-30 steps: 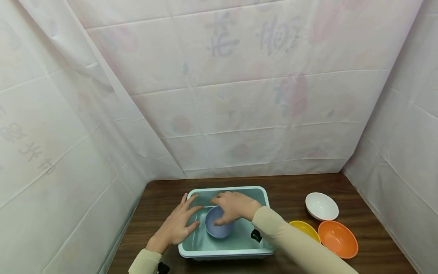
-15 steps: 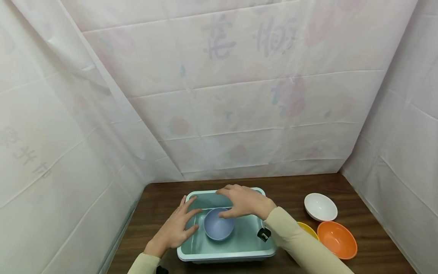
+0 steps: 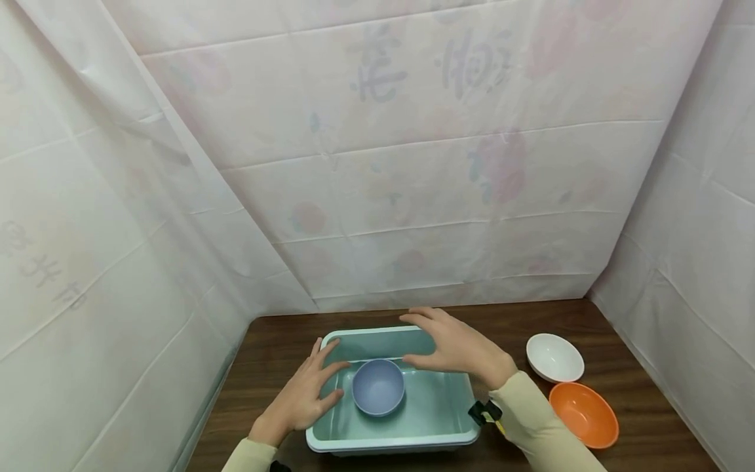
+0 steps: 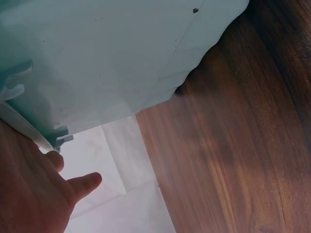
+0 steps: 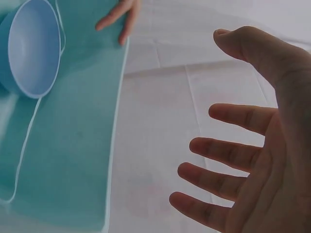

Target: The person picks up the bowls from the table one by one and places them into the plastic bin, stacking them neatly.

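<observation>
A blue-purple bowl sits inside the pale green plastic tub, left of the tub's middle. My left hand is spread over the tub's left rim, its fingers reaching over the inside. In the left wrist view, that hand shows beside the tub's outer wall. Over the tub's back right part, my right hand hovers with thumb and fingers apart and nothing between them. The right wrist view shows this hand well away from the bowl.
On the right of the dark wooden table stand a white bowl and an orange bowl, close together. My right forearm covers most of the area left of the orange bowl. White printed sheets hang behind and at both sides.
My right hand has lifted away from the blue-purple bowl and moved right, towards the tub's back right. The right forearm now hides the yellow bowl. The left hand has stayed nearly still.
</observation>
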Tool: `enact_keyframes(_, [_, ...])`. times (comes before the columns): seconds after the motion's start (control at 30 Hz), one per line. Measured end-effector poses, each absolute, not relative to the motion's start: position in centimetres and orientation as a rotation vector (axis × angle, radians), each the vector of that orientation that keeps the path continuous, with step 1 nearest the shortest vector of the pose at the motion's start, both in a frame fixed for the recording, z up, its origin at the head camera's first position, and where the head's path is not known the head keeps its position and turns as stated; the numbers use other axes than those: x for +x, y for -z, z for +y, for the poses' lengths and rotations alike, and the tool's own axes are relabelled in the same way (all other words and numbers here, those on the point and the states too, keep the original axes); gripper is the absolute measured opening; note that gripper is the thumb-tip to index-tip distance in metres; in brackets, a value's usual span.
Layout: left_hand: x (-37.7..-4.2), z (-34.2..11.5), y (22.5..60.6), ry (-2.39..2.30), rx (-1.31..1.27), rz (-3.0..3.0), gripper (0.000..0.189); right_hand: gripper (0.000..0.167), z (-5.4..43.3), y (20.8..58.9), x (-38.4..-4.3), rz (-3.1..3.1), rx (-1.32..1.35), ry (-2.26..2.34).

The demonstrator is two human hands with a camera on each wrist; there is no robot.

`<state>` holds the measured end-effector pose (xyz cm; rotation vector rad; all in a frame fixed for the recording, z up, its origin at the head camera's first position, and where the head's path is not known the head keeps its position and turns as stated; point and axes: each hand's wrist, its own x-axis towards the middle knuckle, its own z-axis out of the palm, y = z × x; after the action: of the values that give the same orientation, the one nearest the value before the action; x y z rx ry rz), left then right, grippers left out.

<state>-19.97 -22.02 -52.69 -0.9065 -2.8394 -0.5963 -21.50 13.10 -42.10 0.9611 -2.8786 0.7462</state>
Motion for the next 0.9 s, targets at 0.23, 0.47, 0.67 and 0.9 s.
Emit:
enact_keyframes(0.23, [-20.0, -22.1, 52.6, 0.601, -0.899, -2.861, 0.047, 0.072, 15.8, 42.6, -20.4, -2.796, 0.871, -0.723])
enact_keyframes(0.47, [-19.8, -21.9, 52.4, 0.616, -0.908, -2.840, 0.048, 0.070, 18.6, 44.0, -19.1, -2.740, 0.811, -0.717])
enact_keyframes(0.67, [-19.5, -22.0, 52.5, 0.614, -0.920, -2.788, 0.048, 0.070, 20.7, 45.5, -18.1, -2.676, 0.740, -0.706])
enact_keyframes(0.9, [-19.2, -22.1, 52.3, 0.622, -0.912, -2.794, 0.049, 0.070, 22.5, 46.3, -17.3, -2.651, 0.656, -0.676])
